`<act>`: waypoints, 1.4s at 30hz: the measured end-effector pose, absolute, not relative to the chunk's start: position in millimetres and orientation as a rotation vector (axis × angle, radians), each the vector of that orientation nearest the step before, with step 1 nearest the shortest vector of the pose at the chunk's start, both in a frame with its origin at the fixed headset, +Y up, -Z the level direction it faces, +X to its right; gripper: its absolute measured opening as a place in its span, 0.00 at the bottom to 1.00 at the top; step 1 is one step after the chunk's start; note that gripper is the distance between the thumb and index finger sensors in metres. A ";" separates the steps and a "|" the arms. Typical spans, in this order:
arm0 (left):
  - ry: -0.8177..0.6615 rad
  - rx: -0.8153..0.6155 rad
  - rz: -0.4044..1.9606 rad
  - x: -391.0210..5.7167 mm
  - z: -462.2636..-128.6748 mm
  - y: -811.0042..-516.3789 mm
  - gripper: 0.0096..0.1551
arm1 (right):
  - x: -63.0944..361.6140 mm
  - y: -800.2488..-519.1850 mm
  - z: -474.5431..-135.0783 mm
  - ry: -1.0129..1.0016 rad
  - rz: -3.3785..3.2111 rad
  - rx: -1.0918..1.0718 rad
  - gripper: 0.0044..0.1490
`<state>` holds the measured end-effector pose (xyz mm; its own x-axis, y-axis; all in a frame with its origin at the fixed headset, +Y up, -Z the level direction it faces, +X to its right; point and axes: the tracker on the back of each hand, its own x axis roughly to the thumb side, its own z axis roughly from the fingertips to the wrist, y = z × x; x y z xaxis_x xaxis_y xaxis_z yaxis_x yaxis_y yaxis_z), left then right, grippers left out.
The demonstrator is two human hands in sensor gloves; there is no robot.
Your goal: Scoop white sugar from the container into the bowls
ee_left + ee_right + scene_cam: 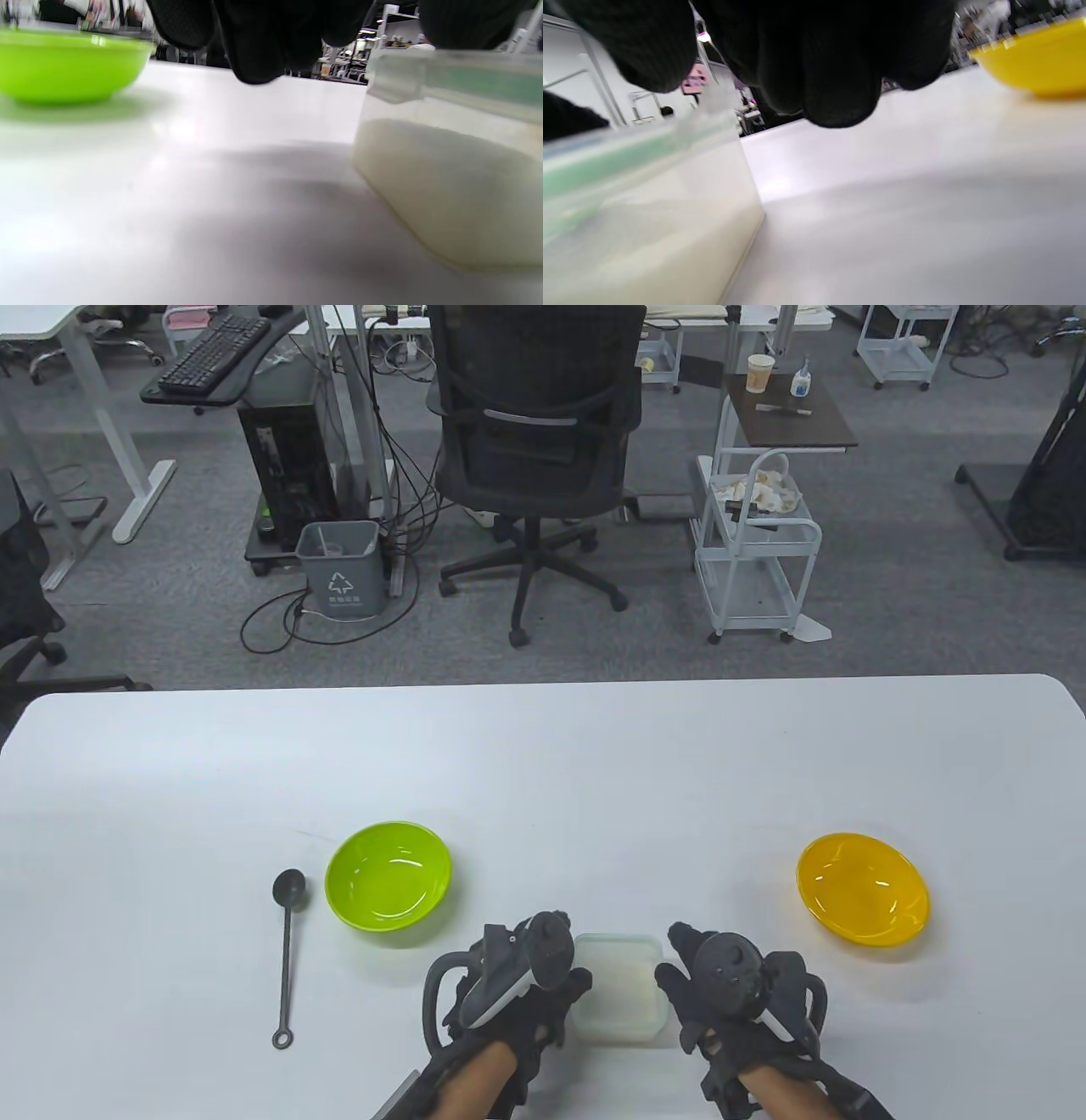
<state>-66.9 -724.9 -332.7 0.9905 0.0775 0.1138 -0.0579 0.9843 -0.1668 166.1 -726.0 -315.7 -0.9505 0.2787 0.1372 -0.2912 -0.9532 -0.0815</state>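
A clear square container of white sugar (617,994) with a greenish-edged lid stands at the table's front middle. My left hand (570,984) is against its left side and my right hand (674,976) against its right side. In the left wrist view my fingers (254,42) hang over the table beside the container (449,182). In the right wrist view my fingers (831,63) hang beside the container (640,220). A green bowl (389,875) sits front left and a yellow bowl (862,887) front right; I see no sugar in either. A black long-handled spoon (287,959) lies left of the green bowl.
The white table (543,763) stretches bare behind the bowls to its far edge. The green bowl (63,63) shows in the left wrist view and the yellow bowl (1039,63) in the right wrist view. An office chair and carts stand beyond the table.
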 end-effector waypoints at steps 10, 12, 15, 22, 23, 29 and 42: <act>-0.381 -0.390 0.032 -33.8 -329.9 -716.2 0.62 | 203.4 -702.5 -304.4 -0.430 3.195 0.339 0.52; -0.395 -0.435 0.018 -29.7 -330.7 -722.4 0.64 | 213.9 -707.1 -304.0 -0.414 3.212 0.314 0.53; -0.399 -0.479 -0.010 -26.5 -332.3 -731.8 0.66 | 223.8 -714.9 -303.8 -0.386 3.211 0.276 0.54; -0.408 -0.468 0.078 -30.5 -336.3 -744.2 0.66 | 233.0 -726.5 -306.3 -0.319 3.170 0.213 0.54; -0.414 -0.476 0.080 -30.7 -336.6 -744.4 0.66 | 233.0 -727.0 -306.4 -0.321 3.168 0.212 0.54; -0.421 -0.458 0.083 -29.5 -338.2 -744.5 0.65 | 232.2 -730.3 -305.9 -0.313 3.158 0.201 0.54; -0.423 -0.442 0.125 -28.5 -339.7 -743.3 0.65 | 234.5 -728.9 -306.0 -0.328 3.133 0.176 0.54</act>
